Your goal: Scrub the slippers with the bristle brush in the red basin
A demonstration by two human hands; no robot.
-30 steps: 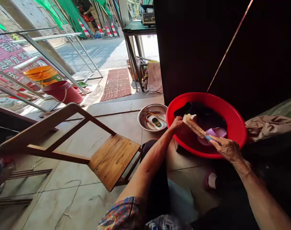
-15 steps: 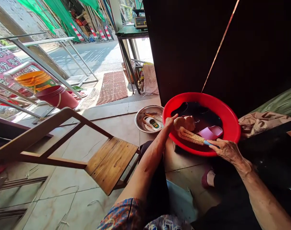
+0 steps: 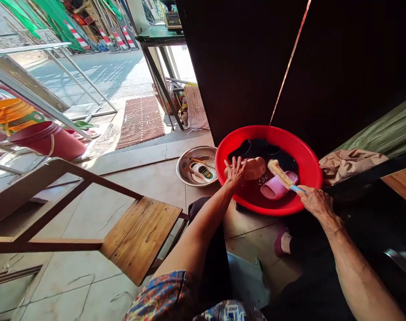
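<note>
A red basin (image 3: 312, 156) of dark water stands in front of me, with a tan slipper (image 3: 255, 169) and a pink slipper (image 3: 278, 185) in it. My left hand (image 3: 235, 170) is over the basin's left side, fingers spread, close against the tan slipper; whether it touches it I cannot tell. The blue handle of a bristle scrub brush (image 3: 282, 174) is gripped in my right hand (image 3: 316, 201) at the basin's right rim. Its curved, pale bristle head is above the pink slipper.
Left of the basin is a metal bowl (image 3: 181, 167) holding a white-and-green shoe (image 3: 203, 171). A wooden chair (image 3: 141, 234) stands at left on the tiles. A dark panel (image 3: 236, 67) rises behind the basin. Crumpled beige cloth (image 3: 352, 164) lies at right. Beyond are a woven mat (image 3: 141, 121) and buckets (image 3: 49, 140).
My left hand has let go of the tan slipper and spread its fingers. The brush has come off that slipper and turned head-up, over the pink slipper. The view has shifted right.
</note>
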